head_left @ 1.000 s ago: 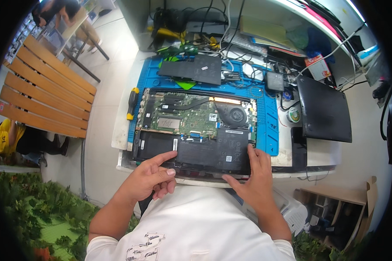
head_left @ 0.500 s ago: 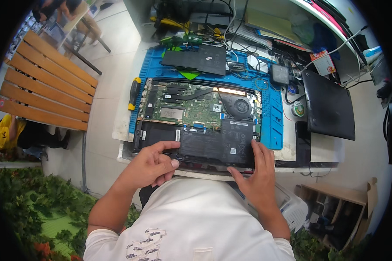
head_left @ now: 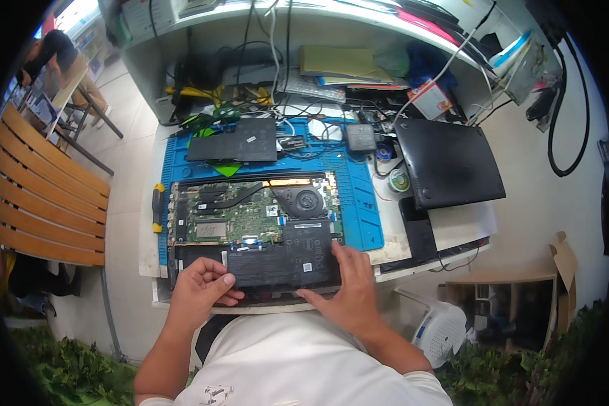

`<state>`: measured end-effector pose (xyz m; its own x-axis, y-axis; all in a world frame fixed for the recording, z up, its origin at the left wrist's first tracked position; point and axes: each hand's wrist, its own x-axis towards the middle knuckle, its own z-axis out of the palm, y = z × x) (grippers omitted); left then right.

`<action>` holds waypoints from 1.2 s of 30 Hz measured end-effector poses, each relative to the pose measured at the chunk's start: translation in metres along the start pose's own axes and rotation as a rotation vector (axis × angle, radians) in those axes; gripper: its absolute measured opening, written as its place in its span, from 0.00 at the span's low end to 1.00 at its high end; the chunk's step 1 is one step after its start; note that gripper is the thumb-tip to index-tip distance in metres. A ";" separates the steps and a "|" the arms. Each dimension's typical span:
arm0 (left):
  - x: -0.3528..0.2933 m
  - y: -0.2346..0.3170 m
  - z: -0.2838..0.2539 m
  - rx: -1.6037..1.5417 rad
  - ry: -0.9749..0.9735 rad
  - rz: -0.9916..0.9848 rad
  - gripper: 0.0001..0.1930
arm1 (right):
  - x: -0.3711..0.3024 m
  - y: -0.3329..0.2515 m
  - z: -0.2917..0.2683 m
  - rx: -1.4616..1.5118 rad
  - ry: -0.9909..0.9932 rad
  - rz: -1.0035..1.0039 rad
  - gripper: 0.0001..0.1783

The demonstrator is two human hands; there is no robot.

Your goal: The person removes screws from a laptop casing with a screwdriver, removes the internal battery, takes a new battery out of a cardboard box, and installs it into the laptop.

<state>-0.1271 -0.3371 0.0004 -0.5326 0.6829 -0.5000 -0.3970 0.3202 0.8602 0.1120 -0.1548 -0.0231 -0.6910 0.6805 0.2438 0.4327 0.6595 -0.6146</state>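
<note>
An opened laptop [head_left: 183, 223] lies on a blue work mat [head_left: 365, 233], its green circuit board [head_left: 243, 211] and round fan [head_left: 307, 201] exposed. A black laptop battery [head_left: 271, 264] sits along the near side of its case. My left hand [head_left: 203, 287] is closed with curled fingers, thumb and fingertips at the battery's left end. What lies under those fingertips is partly hidden. With fingers along its right edge and thumb at its front edge, my right hand [head_left: 345, 287] grips the battery's near right corner. Another flat black battery [head_left: 240, 143] lies behind the laptop.
A yellow-black screwdriver [head_left: 158, 208] lies left of the laptop. On the right are a black closed laptop [head_left: 448, 164], a phone [head_left: 418, 230], a power adapter [head_left: 361, 137] and a solder spool [head_left: 399, 179]. Cables hang behind. A slatted wooden bench [head_left: 47, 196] stands left; a person is beyond it.
The view has shifted, so the bench top sits lower and further left in the picture. My left index finger, stretched out before, is now curled in. My right hand stays at the battery's corner.
</note>
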 end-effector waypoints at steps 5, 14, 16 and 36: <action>0.006 -0.005 0.005 -0.094 -0.025 0.128 0.28 | -0.001 0.003 -0.001 0.041 0.031 0.002 0.57; 0.018 -0.012 -0.005 -0.242 -0.060 0.081 0.27 | 0.002 0.021 -0.011 0.204 0.138 -0.135 0.29; 0.019 -0.011 -0.006 -0.255 -0.056 0.083 0.26 | 0.006 0.023 -0.017 0.182 0.124 -0.185 0.29; 0.036 0.010 -0.016 -0.153 -0.081 0.040 0.26 | 0.013 0.031 -0.022 0.187 0.071 -0.371 0.22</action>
<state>-0.1623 -0.3198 -0.0106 -0.4905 0.7460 -0.4505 -0.4889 0.1924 0.8509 0.1295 -0.1186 -0.0222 -0.7360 0.4322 0.5211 0.0446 0.7990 -0.5997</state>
